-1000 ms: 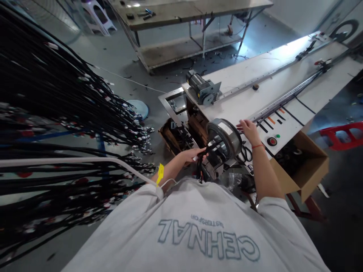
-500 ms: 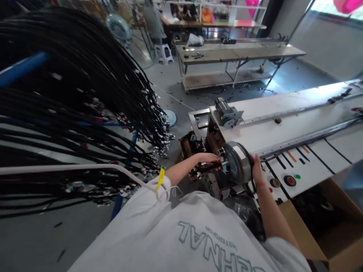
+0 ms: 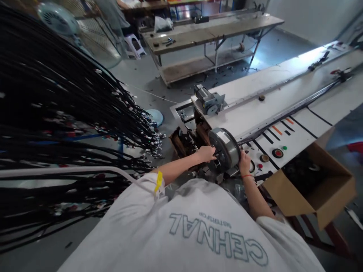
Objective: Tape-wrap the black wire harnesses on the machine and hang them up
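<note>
Winding drum (image 3: 225, 148): round grey metal wheel, mounted on edge at the near end of a long white counter (image 3: 255, 109), just in front of the person's chest.

Hands: left hand (image 3: 206, 153) closed at the drum's hub side, fingers curled around dark cable there; right hand (image 3: 244, 162) pressed against the drum's outer rim on the opposite side, red thread at the wrist. Whether the right fingers grip or only rest cannot be told. The two hands stand apart, with the drum between them.

Progress, as judged: cable (image 3: 286, 113) lies stretched along the counter's groove toward the drum, and the hub end appears in hand, so the stage looks early to middle; how much is wound on the drum is hidden.

Adjacent items: small motor (image 3: 208, 102) on the counter behind the drum; control buttons (image 3: 277, 153), red and green, just right of the right hand; open cardboard box (image 3: 317, 185) below the counter edge, dark contents.

Edges and room: counter ends at the drum, with open machine framing beneath. Dense rack of black wire harnesses (image 3: 70, 113) crowds the left, a white rail (image 3: 70, 170) near the left elbow. Open floor lies ahead-left; a long workbench (image 3: 210, 34) stands well apart beyond.
</note>
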`<state>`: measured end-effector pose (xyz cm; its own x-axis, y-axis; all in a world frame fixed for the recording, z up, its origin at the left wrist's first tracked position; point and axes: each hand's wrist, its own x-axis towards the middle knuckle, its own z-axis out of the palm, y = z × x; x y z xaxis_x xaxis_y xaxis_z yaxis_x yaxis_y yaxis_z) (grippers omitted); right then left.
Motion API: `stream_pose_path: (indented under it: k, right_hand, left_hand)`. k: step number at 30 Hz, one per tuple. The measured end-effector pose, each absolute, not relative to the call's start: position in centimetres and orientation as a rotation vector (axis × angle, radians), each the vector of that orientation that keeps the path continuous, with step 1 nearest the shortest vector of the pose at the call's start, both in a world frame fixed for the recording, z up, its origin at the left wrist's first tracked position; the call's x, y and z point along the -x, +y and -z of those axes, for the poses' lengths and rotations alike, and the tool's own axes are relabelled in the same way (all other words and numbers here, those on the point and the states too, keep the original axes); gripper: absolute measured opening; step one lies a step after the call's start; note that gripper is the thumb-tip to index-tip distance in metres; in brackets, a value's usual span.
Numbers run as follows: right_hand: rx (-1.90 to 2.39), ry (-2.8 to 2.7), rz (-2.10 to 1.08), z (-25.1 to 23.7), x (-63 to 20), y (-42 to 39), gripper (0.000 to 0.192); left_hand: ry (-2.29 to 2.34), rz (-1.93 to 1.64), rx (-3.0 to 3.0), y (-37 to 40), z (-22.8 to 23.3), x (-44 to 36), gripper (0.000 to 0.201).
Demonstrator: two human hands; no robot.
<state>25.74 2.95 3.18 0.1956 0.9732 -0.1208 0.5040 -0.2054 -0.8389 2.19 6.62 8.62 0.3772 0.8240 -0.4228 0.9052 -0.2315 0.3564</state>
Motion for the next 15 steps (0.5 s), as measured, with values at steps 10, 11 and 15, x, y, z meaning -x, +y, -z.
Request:
stream_pose_path:
  k: [10, 11, 15]
  right_hand:
    - [1.813, -1.435, -1.388, -5.3, -29.8, -4.5, 0.031]
    - [1.558, -1.433, -1.568, -6.6, -28.6, -5.1, 0.036]
    - [0.760, -1.185, -2.335, -10.1, -20.7, -4.6, 0.068]
  left_hand:
    - [1.678, 0.255, -2.197, 9.9, -13.3, 2.1, 0.037]
    - [1.701, 0.247, -2.203, 9.8, -13.1, 2.2, 0.039]
    - [1.749, 0.172, -2.194, 9.0, -12.4, 2.4, 0.043]
